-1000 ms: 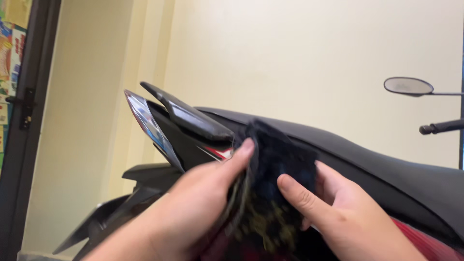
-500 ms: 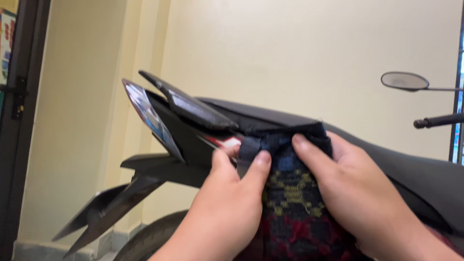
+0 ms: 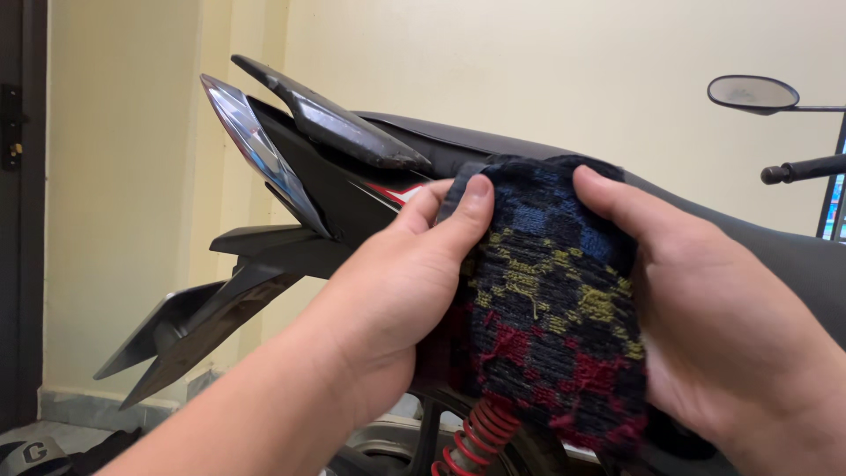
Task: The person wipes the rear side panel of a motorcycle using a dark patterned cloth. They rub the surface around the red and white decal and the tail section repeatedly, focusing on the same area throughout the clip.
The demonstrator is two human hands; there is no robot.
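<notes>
Between the left hand (image 3: 388, 291) and the right hand (image 3: 705, 326) hangs a dark knitted cloth (image 3: 551, 317) with blue, yellow and red patches, each hand pinching one upper edge, thumb in front. It looks soft, light and limp, so the top corners seem the best hold. Behind it stands a motorcycle (image 3: 352, 176), with seat and tail light.

Tiled floor (image 3: 62, 430) (bottom left corner) carries the motorcycle (image 3: 352, 189) and a helmet (image 3: 31, 456)
</notes>
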